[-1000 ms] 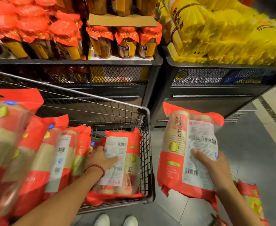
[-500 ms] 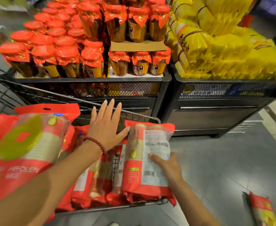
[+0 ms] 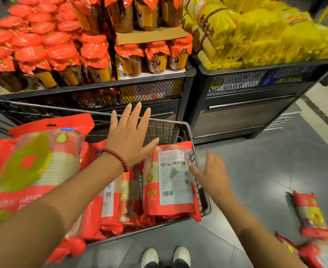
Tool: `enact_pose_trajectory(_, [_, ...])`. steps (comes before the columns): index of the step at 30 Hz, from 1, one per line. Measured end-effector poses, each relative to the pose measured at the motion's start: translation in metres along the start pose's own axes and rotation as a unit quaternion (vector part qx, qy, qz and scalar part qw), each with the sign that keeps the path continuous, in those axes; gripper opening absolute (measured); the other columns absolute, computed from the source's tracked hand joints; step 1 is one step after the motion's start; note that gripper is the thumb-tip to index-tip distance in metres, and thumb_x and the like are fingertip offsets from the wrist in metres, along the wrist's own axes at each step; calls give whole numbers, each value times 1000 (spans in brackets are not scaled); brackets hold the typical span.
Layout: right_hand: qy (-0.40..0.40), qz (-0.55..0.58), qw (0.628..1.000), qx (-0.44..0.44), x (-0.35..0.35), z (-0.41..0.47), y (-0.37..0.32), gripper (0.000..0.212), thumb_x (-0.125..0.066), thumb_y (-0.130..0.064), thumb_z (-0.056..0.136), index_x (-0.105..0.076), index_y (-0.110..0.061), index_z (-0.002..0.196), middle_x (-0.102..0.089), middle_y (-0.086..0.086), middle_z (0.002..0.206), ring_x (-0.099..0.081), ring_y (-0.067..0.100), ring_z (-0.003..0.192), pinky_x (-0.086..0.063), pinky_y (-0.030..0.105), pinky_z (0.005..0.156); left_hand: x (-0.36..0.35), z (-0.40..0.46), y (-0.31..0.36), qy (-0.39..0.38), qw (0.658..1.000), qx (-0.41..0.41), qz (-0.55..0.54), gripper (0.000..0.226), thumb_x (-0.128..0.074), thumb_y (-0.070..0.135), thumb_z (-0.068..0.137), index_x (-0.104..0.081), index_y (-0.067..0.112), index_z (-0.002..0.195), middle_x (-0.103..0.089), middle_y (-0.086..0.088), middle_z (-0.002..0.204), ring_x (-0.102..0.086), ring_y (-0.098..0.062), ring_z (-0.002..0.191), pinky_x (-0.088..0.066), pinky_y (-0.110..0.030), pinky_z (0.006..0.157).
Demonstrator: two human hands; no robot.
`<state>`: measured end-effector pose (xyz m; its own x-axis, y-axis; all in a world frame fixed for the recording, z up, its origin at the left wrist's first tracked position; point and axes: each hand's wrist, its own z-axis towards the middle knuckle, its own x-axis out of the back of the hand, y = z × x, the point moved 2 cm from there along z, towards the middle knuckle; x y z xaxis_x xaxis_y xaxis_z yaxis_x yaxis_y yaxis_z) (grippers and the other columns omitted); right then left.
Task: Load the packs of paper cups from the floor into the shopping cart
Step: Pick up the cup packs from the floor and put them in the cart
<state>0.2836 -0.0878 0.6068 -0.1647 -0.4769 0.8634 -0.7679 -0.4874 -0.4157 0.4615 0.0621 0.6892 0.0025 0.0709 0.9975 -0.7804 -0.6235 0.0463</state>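
Red packs of paper cups [image 3: 169, 182] stand packed side by side inside a wire shopping cart [image 3: 201, 182], the rightmost pack leaning against the cart's right wall with its white label facing up. More packs [image 3: 33, 167] are piled at the cart's left side, one large and close to the camera. Above the cart, the left hand [image 3: 130, 138] hovers with fingers spread and straight, holding nothing, a dark bead bracelet [image 3: 116, 158] on its wrist. The right hand [image 3: 213, 175], blurred, sits just right of the cart's wall with fingers loosely extended, close to the label of the rightmost pack; whether it touches the pack cannot be told. Well to the right of the cart, loose packs [image 3: 314, 223] lie on the grey floor [image 3: 256, 171]. Behind the cart stand black display bins, one stacked with red-capped jars [image 3: 155, 59], the other with yellow packets [image 3: 265, 35]. Near the cart's close end, two white shoes [image 3: 165, 257] show.
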Motion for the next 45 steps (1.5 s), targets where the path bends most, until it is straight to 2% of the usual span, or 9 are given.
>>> enact_pose_trajectory(3, [140,-112,981,70,57,-3,25,78,-60,-51,94,-40,-4,152,-39,15,160,-34,33,150,-37,51,116,10,19,31,8,997,-76,29,87,-26,65,84,-7,15,152,-7,-11,161,-4,-30,148,-1,-54,116])
enact_pose_trajectory(7, [271,-168,947,39,118,-25,83,76,-46,-56,95,-42,-6,152,-35,16,162,-27,38,152,-32,63,114,19,45,97,37,979,-191,56,88,-22,65,81,-21,9,150,-24,-17,156,-21,-37,144,-14,-58,113])
enact_pose_trajectory(11, [309,-176,934,-41,161,-63,155,86,-26,-64,90,-38,-7,154,-31,16,164,-22,39,153,-25,63,117,21,60,187,51,955,-288,56,86,-27,64,83,-27,8,148,-30,-20,153,-26,-39,141,-20,-61,110])
enact_pose_trajectory(14, [336,-165,922,-102,176,-99,221,88,-27,-64,88,-41,-4,152,-35,20,162,-28,43,150,-28,65,114,15,58,262,49,935,-347,50,87,-36,64,85,-18,9,150,-22,-19,156,-20,-38,144,-14,-60,112])
enact_pose_trajectory(19, [340,-158,903,-210,164,-169,350,86,-35,-61,88,-46,1,146,-39,23,158,-32,44,148,-33,68,109,-26,29,394,21,900,-433,42,89,-29,64,83,-12,10,151,-17,-18,157,-15,-38,145,-11,-60,112])
enact_pose_trajectory(31, [249,-104,880,-390,18,-275,664,92,-33,-61,84,-41,4,149,-35,23,161,-30,43,149,-34,65,109,-282,-95,667,-116,835,-537,33,89,-37,63,86,-9,11,152,-11,-16,159,-11,-35,146,-5,-58,114])
enact_pose_trajectory(38, [217,-54,864,-451,-138,-266,818,87,-40,-58,87,-41,2,150,-37,24,159,-32,45,148,-34,58,113,-486,-143,757,-178,794,-578,67,89,-39,64,85,-11,12,151,-14,-15,159,-14,-33,146,-8,-58,114])
enact_pose_trajectory(41, [210,-42,846,-488,-213,-268,874,92,-32,-63,85,-41,2,150,-38,24,158,-33,42,148,-35,58,114,-581,-158,785,-191,776,-595,87,88,-37,66,85,-13,12,151,-17,-15,158,-16,-34,145,-9,-58,114])
enact_pose_trajectory(45, [184,-29,816,-547,-307,-277,944,92,-33,-62,85,-41,3,149,-40,24,157,-33,42,148,-33,56,116,-699,-175,817,-190,757,-619,85,90,-39,68,80,-27,8,146,-29,-19,153,-28,-37,139,-17,-59,110])
